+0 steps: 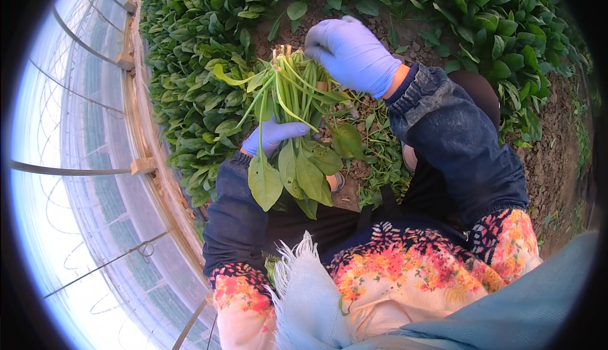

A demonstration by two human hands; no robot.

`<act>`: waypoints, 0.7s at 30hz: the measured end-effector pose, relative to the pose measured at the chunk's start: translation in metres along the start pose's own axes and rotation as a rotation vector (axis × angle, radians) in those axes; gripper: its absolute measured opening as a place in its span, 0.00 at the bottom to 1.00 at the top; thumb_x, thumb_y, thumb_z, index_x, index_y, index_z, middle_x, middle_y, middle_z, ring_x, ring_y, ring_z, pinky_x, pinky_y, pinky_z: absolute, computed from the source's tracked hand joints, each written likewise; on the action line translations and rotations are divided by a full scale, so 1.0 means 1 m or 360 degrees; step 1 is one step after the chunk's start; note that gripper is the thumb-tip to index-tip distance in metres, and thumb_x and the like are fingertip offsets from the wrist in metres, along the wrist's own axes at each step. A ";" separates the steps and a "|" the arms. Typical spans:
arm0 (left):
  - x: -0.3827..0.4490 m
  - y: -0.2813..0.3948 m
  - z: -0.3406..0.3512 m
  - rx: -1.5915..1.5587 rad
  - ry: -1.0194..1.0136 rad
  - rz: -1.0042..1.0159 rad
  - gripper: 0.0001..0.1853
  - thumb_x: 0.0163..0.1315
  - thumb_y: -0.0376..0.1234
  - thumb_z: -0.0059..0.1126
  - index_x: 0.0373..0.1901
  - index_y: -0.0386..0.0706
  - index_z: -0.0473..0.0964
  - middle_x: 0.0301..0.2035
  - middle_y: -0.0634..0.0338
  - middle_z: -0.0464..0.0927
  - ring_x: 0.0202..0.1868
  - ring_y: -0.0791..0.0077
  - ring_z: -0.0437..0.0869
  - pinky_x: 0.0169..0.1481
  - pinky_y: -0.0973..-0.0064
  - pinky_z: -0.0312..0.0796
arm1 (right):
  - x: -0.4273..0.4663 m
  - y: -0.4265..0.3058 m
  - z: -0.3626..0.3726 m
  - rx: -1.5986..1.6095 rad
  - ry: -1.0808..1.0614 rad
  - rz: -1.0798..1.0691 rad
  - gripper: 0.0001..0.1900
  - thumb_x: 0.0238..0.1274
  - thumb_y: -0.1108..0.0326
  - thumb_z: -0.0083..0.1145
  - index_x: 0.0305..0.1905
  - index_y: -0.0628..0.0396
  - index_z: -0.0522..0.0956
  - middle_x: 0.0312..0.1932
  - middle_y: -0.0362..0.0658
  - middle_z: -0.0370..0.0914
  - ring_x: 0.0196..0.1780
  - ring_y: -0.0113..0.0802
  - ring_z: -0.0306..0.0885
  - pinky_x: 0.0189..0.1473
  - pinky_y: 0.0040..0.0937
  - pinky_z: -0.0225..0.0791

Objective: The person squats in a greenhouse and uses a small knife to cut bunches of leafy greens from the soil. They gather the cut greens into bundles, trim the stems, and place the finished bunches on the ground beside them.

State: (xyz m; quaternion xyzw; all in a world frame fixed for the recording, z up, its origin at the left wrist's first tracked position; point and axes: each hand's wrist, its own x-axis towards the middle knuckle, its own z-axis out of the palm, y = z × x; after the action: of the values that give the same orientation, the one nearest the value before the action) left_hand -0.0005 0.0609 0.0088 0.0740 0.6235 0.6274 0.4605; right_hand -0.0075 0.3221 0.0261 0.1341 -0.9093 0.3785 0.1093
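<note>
A bunch of spinach (297,88) is held up in front of me, its cut root ends at the top and its broad leaves hanging down. My left hand (280,134), in a thin blue-violet glove, is closed around the stems from below, the thumb lying across them; the other fingers are mostly hidden behind the bunch. At the upper right of the root ends is my right hand (344,53), gloved alike, with its fingers curled. Whether it pinches a stem or leaf there cannot be made out.
Dense spinach plants (199,65) grow ahead and on both sides. Loose leaves and stems (387,160) lie on the soil near my shoes. At the left runs a plastic-film greenhouse wall (95,160) with curved ribs and wooden blocks (143,165). Bare soil (555,160) shows at the right.
</note>
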 end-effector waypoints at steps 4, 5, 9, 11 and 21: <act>0.004 -0.002 -0.004 -0.0075 0.0023 -0.0072 0.30 0.58 0.32 0.69 0.63 0.32 0.73 0.47 0.52 0.85 0.47 0.65 0.87 0.54 0.66 0.81 | -0.001 -0.008 -0.016 0.0281 0.0397 0.0137 0.08 0.63 0.60 0.65 0.41 0.52 0.85 0.39 0.46 0.84 0.50 0.46 0.82 0.55 0.46 0.73; 0.005 -0.002 -0.004 -0.0140 0.0022 -0.0107 0.29 0.59 0.29 0.70 0.63 0.34 0.73 0.49 0.54 0.84 0.48 0.67 0.87 0.55 0.68 0.80 | -0.001 -0.011 -0.014 0.0307 0.0328 0.0015 0.08 0.63 0.61 0.66 0.41 0.52 0.85 0.40 0.46 0.84 0.50 0.47 0.82 0.54 0.45 0.74; 0.004 0.000 0.001 -0.0066 0.0088 -0.0072 0.29 0.59 0.27 0.72 0.63 0.36 0.74 0.51 0.57 0.84 0.49 0.72 0.86 0.55 0.70 0.80 | -0.004 -0.007 0.007 0.0347 0.0243 -0.0380 0.09 0.61 0.63 0.67 0.43 0.53 0.86 0.48 0.49 0.82 0.53 0.49 0.81 0.56 0.43 0.75; 0.004 0.003 0.004 0.0009 0.0120 -0.0197 0.28 0.59 0.28 0.73 0.63 0.36 0.75 0.51 0.58 0.84 0.49 0.73 0.86 0.55 0.71 0.79 | -0.005 -0.004 0.017 0.0412 0.0305 -0.0511 0.08 0.61 0.64 0.67 0.42 0.53 0.86 0.50 0.49 0.82 0.54 0.49 0.81 0.57 0.43 0.74; 0.013 -0.009 -0.013 0.0972 0.0612 0.0394 0.27 0.59 0.31 0.75 0.58 0.36 0.76 0.47 0.58 0.86 0.48 0.74 0.86 0.57 0.72 0.77 | 0.004 -0.003 -0.045 -0.0174 0.0679 0.0311 0.17 0.63 0.53 0.69 0.40 0.60 0.85 0.33 0.49 0.84 0.36 0.44 0.85 0.42 0.40 0.78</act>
State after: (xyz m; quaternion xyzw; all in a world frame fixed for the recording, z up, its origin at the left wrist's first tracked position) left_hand -0.0122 0.0591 -0.0077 0.1634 0.8431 0.4661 0.2125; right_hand -0.0058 0.3514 0.0599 -0.0435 -0.8933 0.3574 0.2689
